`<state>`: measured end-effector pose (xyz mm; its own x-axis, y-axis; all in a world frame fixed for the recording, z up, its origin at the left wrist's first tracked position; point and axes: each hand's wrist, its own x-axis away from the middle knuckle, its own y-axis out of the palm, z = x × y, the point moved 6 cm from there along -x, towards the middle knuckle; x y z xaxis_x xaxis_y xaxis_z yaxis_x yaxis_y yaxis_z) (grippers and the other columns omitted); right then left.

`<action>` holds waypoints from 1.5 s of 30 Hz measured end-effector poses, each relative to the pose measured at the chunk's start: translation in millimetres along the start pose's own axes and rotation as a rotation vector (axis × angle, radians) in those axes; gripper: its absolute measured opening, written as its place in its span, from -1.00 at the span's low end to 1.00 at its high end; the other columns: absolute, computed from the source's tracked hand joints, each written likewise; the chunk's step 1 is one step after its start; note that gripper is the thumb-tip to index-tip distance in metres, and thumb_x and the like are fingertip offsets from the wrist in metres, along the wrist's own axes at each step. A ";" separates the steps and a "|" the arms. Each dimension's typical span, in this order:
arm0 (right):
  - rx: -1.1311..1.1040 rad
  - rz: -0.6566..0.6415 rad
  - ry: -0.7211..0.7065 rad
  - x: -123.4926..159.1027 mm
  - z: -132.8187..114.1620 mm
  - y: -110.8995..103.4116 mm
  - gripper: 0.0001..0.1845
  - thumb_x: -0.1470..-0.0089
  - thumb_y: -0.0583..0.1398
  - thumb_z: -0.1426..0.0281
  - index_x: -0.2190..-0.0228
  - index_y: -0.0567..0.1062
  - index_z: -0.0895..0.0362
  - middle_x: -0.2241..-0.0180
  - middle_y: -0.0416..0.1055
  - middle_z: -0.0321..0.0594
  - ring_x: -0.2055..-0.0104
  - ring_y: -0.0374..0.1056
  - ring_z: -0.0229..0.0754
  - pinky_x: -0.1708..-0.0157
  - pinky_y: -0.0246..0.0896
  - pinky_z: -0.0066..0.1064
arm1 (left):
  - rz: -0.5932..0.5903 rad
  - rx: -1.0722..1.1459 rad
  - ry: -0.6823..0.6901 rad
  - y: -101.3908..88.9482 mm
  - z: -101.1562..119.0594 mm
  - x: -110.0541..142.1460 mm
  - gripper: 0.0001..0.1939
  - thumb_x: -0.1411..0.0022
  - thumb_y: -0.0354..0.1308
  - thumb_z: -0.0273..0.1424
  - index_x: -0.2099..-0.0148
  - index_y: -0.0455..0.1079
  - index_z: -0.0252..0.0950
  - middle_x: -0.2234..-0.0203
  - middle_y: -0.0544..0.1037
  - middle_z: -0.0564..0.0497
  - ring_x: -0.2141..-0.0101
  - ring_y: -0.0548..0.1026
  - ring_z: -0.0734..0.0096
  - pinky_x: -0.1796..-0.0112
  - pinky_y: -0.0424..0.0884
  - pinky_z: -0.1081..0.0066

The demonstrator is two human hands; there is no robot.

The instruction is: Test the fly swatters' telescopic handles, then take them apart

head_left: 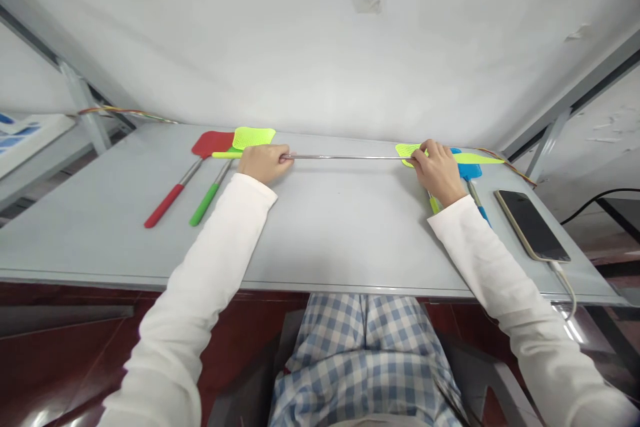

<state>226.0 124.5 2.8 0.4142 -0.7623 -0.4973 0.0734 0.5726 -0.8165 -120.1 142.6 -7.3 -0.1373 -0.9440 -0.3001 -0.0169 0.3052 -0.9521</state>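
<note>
A telescopic fly swatter (350, 157) with its metal rod drawn out long is stretched level between my two hands. My left hand (265, 163) is closed around the rod's left end by the yellow-green handle (226, 155). At the other end, my right hand (437, 170) pinches the rod beside the yellow-green swatter head (480, 159), which is seen nearly edge-on. Close to my left hand lie a red fly swatter (213, 143), a green one (205, 203) and another yellow-green head (254, 137). Partly hidden by my right hand are a yellow-green swatter (407, 152) and a blue one (470, 171).
The grey table (340, 233) backs onto a white panel (320, 47). A smartphone (533, 223) with a white cable (565, 280) plugged in lies at the right. Thin coloured wires (515, 170) run along the back right corner. Metal frame posts stand at both sides.
</note>
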 end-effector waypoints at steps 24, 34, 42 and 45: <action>0.049 -0.215 -0.203 -4.4 -75.4 -18.0 -0.68 -0.28 -0.07 0.42 0.32 0.45 0.20 0.45 0.51 -0.05 0.37 0.35 -0.11 0.33 -0.17 -0.29 | -0.091 -0.024 0.151 5.3 99.2 11.2 -0.37 -0.39 -0.36 -0.20 0.11 0.54 -0.36 0.38 0.60 -0.30 0.27 0.57 0.09 0.35 0.26 0.31; -0.039 -0.192 -0.229 0.6 -109.6 -18.9 -0.64 -0.32 -0.13 0.40 0.29 0.42 0.19 0.42 0.47 -0.06 0.32 0.30 -0.07 0.31 -0.15 -0.28 | -0.139 0.068 0.175 -1.1 143.0 28.3 -0.43 -0.42 -0.33 -0.24 0.14 0.50 -0.37 0.40 0.59 -0.30 0.28 0.58 0.13 0.36 0.27 0.34; 0.079 -0.065 -0.058 1.8 -78.9 -28.9 -0.62 -0.21 -0.09 0.59 0.04 0.39 0.25 0.09 0.42 0.08 -0.01 0.22 0.04 0.12 -0.06 -0.23 | -0.151 0.021 0.130 3.7 118.9 21.2 -0.49 -0.41 -0.28 -0.22 0.08 0.48 -0.32 0.34 0.59 -0.29 0.26 0.57 0.13 0.35 0.25 0.34; 0.002 -0.122 -0.042 1.5 -55.4 -19.0 -0.64 -0.21 -0.05 0.55 0.07 0.44 0.15 0.15 0.47 -0.03 0.07 0.28 -0.01 0.16 -0.05 -0.26 | -0.127 0.017 0.090 4.2 106.1 18.2 -0.47 -0.41 -0.29 -0.19 0.08 0.48 -0.31 0.34 0.59 -0.28 0.27 0.57 0.11 0.35 0.24 0.32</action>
<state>174.9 95.7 1.3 0.4396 -0.8132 -0.3815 0.1279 0.4770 -0.8695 -17.6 113.4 -22.9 -0.2231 -0.9597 -0.1711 -0.0229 0.1807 -0.9833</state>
